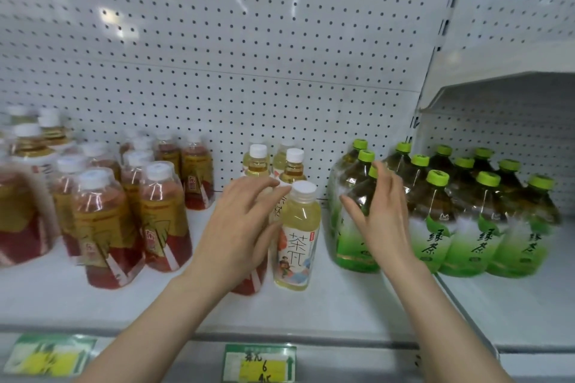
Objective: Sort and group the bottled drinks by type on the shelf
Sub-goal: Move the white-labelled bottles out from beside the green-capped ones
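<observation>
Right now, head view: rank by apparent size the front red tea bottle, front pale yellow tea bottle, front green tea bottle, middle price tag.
1. front red tea bottle
2-3. pale yellow tea bottle and green tea bottle: look about alike, not ranked
4. middle price tag

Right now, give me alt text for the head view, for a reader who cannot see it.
Two bare hands reach onto a white shelf: the left hand spreads open beside a pale tea bottle, the right hand rests against a green-capped bottle. Red tea bottles stand left, the green tea group right.
</observation>
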Demonstrator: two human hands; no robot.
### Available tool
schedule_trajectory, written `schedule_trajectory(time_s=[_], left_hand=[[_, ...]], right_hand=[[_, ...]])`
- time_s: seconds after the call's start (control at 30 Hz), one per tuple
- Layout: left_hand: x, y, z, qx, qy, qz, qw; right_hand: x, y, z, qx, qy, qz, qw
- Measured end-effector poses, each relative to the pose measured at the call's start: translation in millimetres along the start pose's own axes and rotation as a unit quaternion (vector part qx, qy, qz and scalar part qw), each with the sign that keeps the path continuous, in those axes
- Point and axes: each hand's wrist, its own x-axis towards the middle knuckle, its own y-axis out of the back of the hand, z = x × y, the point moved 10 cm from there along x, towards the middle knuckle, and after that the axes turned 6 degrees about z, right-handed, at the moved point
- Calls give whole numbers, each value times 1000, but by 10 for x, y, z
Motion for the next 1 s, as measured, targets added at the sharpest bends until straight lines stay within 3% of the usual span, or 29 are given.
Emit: schedule_trajectory(time_s=[0.13, 0.23, 0.33, 0.47, 0.63, 0.8, 0.9, 1.0], left_hand=[[-155, 164, -384, -58, 175, 18, 983], [-222, 92, -519, -127, 254, -19, 959], [-257, 141, -535, -107, 252, -19, 962], [-369, 333, -657, -37, 268, 8, 963], [-352, 321, -825, 38, 285, -15, 958], [156, 185, -319, 29, 138, 51, 989], [539, -304, -185, 3, 144, -13, 989], [666, -804, -330, -72, 266, -109, 955]], right_hand=[[-119, 205, -449, -46, 84, 44, 994], [-206, -9, -952, 51, 94, -109, 988], [-286, -207, -1080, 25, 103, -197, 975], [-263, -94, -897, -28, 69, -167, 983], [-262, -23, -737, -81, 45, -121, 988], [-311, -3, -738, -59, 51, -119, 990], [-346, 6, -723, -25, 44, -117, 992], [-366, 44, -660, -4, 31, -121, 992]])
